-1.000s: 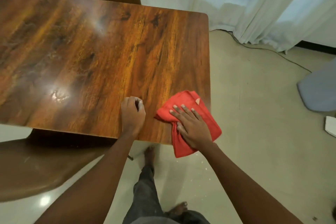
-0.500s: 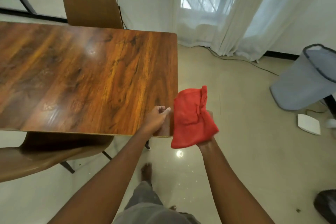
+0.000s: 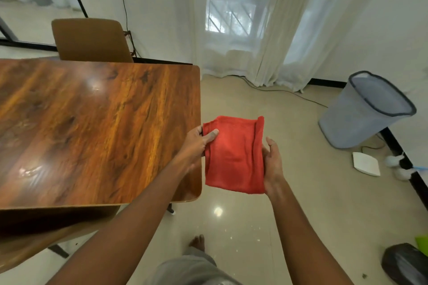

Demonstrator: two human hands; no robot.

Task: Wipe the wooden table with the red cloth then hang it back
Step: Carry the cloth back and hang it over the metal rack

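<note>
Two hands' fingers pinching the folded red cloth between them, beside the wooden table.

A home dining room: wooden table, chair, sheer curtains, tiled floor.

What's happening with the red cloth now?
Left hand and right hand both gripping red cloth. Cloth folded, off the wooden table. Nothing blocking.

Cloth between both hands, right of table
</note>
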